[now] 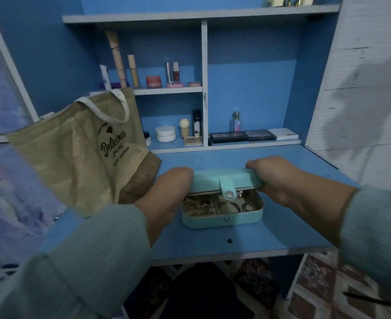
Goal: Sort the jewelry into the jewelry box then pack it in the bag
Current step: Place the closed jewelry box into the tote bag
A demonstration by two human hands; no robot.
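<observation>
A single wide-angle view looks from the person's head, forward and steeply down, close over the flat blue counter (282,226). Both forearms reach in from the bottom corners, so the left hand (167,192) and right hand (275,178) sit near the picture's middle, at the small turquoise hinged jewelry box (222,217). Ahead, the camera faces the blue shelf unit with white edges (204,77). At the bottom edge it sees past the counter's front to the patterned floor rug (316,284). Straight lines bow toward the edges.
</observation>
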